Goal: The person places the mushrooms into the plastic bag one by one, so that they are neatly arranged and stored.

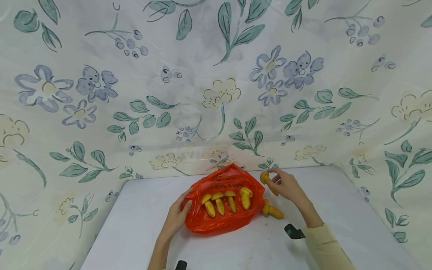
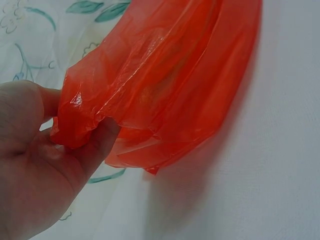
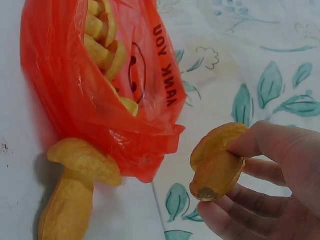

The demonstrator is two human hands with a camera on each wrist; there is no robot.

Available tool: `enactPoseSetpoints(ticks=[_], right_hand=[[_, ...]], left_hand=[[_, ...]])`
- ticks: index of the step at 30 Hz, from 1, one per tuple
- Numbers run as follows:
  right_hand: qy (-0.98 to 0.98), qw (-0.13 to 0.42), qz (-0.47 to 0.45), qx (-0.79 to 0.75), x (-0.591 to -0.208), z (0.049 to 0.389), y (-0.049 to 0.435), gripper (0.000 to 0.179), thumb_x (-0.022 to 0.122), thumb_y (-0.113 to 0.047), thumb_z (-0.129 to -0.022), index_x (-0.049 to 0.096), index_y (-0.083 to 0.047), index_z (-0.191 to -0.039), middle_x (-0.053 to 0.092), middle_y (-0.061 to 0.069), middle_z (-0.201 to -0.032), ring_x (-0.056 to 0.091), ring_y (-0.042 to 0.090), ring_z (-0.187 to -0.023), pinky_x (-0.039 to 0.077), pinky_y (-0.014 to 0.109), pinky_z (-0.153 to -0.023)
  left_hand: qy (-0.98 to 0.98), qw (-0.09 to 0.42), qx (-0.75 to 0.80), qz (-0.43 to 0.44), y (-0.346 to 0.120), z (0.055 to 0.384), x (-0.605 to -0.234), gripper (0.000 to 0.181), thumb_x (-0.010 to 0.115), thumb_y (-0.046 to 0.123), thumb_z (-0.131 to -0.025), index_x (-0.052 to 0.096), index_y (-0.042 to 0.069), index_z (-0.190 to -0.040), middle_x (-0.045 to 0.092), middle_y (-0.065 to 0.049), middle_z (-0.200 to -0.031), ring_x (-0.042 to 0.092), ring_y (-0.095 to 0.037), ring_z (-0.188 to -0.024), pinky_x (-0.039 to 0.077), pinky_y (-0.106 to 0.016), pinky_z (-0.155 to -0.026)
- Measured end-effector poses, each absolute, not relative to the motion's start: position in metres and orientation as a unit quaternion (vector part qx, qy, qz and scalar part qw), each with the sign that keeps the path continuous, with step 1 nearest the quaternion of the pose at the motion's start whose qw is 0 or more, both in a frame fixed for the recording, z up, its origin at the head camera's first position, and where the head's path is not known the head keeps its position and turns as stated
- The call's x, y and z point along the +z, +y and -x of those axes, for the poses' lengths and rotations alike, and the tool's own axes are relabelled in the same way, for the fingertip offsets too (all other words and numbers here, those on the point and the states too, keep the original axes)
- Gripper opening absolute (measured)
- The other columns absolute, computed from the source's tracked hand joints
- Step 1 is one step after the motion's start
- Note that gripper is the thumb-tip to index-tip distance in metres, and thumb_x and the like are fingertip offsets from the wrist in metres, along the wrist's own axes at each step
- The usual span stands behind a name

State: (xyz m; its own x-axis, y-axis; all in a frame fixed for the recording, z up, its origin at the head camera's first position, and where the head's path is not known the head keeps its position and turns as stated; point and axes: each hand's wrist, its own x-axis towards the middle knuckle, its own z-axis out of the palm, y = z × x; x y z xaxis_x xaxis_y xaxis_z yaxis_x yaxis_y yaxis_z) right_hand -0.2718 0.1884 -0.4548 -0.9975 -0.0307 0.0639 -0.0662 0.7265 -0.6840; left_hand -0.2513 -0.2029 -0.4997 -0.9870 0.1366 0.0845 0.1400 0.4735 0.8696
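Observation:
A red plastic bag [image 1: 222,223] with dark printing lies on the white table, its mouth spread wide. Inside the mouth, several yellow mushrooms [image 1: 231,202] sit side by side in a row, caps toward the far side. My left hand [image 1: 176,217] grips the bag's left edge, thumb on the near side of the film in the left wrist view. At the bag's right, my right hand [image 1: 287,186] holds another yellow mushroom [image 3: 216,162] between thumb and fingers, apart from the bag. One more mushroom [image 1: 275,212] lies on the table against the bag's right side.
The white table [image 1: 135,228] ends at the back against a floral sheet [image 1: 202,71], which also hangs at both sides. A dark device [image 1: 294,231] sticks out by the right wrist, and another dark piece [image 1: 181,265] shows near the left forearm.

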Motion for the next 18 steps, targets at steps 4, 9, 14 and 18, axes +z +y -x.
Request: enactPoseSetpoints(ticks=[4, 9, 14, 18], right_hand=[[-0.928, 0.021, -0.026, 0.37, -0.453, 0.271, 0.184, 0.047, 0.066, -0.022, -0.091, 0.054, -0.011, -0.134, 0.069, 0.011, -0.098, 0.064, 0.021, -0.086, 0.06, 0.029, -0.068], [-0.924, 0.022, -0.036, 0.38, -0.452, 0.273, 0.178, 0.047, 0.066, -0.022, -0.091, 0.054, -0.011, -0.135, 0.069, 0.011, -0.097, 0.064, 0.02, -0.082, 0.06, 0.029, -0.065], [-0.92, 0.024, -0.042, 0.388, -0.453, 0.276, 0.172, 0.046, 0.064, -0.021, -0.091, 0.054, -0.012, -0.135, 0.069, 0.009, -0.097, 0.064, 0.018, -0.082, 0.059, 0.027, -0.066], [-0.919, 0.022, -0.044, 0.391, -0.452, 0.277, 0.165, 0.046, 0.065, -0.021, -0.09, 0.055, -0.012, -0.134, 0.069, 0.009, -0.097, 0.063, 0.019, -0.084, 0.059, 0.028, -0.067]], left_hand=[[-0.858, 0.0, -0.508, 0.079, -0.203, 0.252, -0.5, 0.047, 0.051, 0.012, -0.102, 0.044, 0.022, -0.147, 0.045, -0.007, -0.153, 0.04, -0.031, -0.143, 0.038, -0.048, -0.114], [-0.859, -0.002, -0.506, 0.081, -0.204, 0.254, -0.499, 0.048, 0.05, 0.012, -0.102, 0.044, 0.022, -0.148, 0.044, -0.008, -0.153, 0.039, -0.031, -0.144, 0.038, -0.049, -0.114], [-0.857, -0.001, -0.508, 0.088, -0.205, 0.257, -0.499, 0.048, 0.05, 0.012, -0.102, 0.044, 0.021, -0.148, 0.044, -0.009, -0.153, 0.039, -0.031, -0.144, 0.036, -0.049, -0.115], [-0.857, 0.0, -0.507, 0.092, -0.205, 0.258, -0.498, 0.048, 0.05, 0.011, -0.102, 0.044, 0.021, -0.148, 0.045, -0.009, -0.153, 0.038, -0.031, -0.144, 0.036, -0.05, -0.116]])
